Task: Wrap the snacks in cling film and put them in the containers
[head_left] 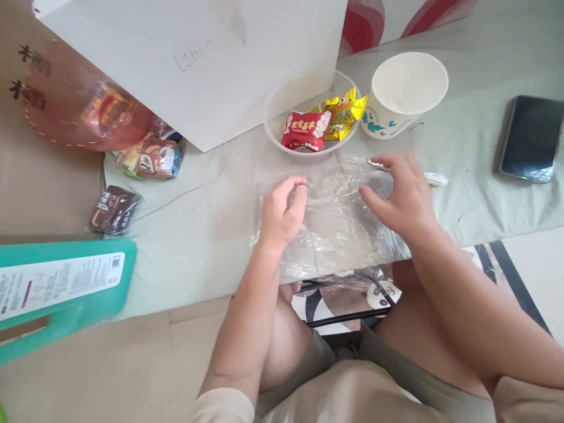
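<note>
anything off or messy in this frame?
Mostly tidy. The clear plastic bag under both hands, left hand and right hand, is crumpled and hangs over the table edge. Two snack packets lie loose outside the bowl.

Left hand [282, 211] was curled, fingers [296, 202] pinched loosely, palm down. Right hand [400, 197] lay flat, fingers spread. Both forearms reached forward over knees.
</note>
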`<state>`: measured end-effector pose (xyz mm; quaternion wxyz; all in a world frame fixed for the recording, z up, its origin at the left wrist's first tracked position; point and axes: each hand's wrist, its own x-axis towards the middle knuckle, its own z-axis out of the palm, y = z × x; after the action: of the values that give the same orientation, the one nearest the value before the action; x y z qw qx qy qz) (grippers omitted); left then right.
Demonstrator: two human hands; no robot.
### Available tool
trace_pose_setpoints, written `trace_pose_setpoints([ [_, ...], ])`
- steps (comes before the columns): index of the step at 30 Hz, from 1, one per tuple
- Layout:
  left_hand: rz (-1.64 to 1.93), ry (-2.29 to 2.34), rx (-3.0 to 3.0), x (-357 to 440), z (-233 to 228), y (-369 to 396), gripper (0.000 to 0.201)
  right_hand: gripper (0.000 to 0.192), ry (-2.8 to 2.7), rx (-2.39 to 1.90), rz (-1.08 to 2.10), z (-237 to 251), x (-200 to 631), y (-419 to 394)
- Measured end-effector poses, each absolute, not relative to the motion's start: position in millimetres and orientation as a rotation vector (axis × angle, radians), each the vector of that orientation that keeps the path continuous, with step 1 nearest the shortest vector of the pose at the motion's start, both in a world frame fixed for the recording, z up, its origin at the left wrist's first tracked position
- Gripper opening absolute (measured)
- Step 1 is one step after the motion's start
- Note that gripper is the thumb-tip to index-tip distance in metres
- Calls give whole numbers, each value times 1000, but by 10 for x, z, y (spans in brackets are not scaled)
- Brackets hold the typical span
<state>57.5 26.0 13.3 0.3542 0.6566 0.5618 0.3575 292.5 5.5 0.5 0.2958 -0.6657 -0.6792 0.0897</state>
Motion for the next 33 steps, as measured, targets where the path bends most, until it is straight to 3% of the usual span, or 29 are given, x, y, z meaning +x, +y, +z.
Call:
trace_pose_setpoints([
  [6, 1004, 1392, 1835, 468, 90, 165, 18, 61, -1850, -1815, 183, -131, 3003, 166],
  [10, 1108, 1383, 1900, 369, 63, 149, 14, 16, -1855, -1688, 128, -210, 3040, 206],
  [12, 1220, 1522, 1881, 324, 30, 192, 13, 9, -1838, -1644, 99, -176, 3060, 199],
  [16, 1303, 1721, 1690, 238, -106, 360, 68, 14, -1819, -1520, 127, -42, 3078, 147],
  [18, 1238, 1693, 1548, 208, -179, 443, 77, 14, -1839, -1456, 165, 0, 3078, 109],
  [25, 1276, 1636, 1313, 215, -215, 556, 38, 14, -1775, -1277, 159, 50, 3083, -45],
  [33, 841, 1614, 1401, 269, -137, 486, 63, 15, -1635, -1110, -34, 163, 3075, -78],
])
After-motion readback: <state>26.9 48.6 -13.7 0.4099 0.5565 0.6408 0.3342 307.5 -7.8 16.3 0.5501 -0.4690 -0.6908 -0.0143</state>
